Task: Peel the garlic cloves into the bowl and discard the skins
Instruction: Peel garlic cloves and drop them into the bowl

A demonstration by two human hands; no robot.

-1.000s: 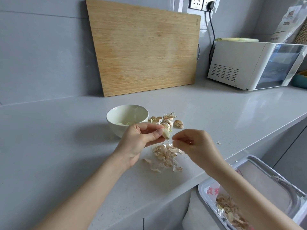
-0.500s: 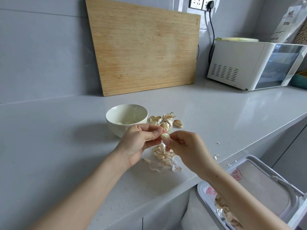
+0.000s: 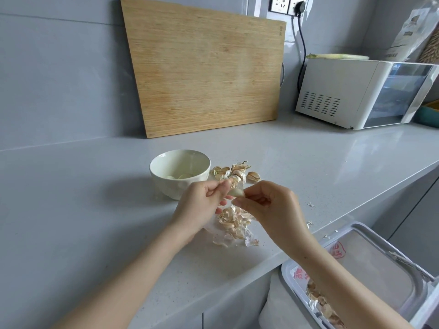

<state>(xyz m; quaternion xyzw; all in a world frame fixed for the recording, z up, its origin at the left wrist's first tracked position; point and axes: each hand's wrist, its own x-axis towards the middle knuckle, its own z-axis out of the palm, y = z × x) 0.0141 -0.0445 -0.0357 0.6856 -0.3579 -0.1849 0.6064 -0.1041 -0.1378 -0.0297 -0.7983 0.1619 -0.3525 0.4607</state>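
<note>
Both hands pinching one clove [image 3: 236, 192] over the skins [image 3: 234, 223] on the counter [image 3: 71, 210]: left hand [image 3: 202, 205], right hand [image 3: 270, 207]. Bowl [image 3: 179, 176] just behind, bin [image 3: 356, 276] below right.

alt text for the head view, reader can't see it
The left hand and right hand pinch one garlic clove above a pile of skins on a grey counter. Behind sit a white bowl with peeled cloves and some unpeeled cloves; a bin holding skins stands below the counter edge.
</note>
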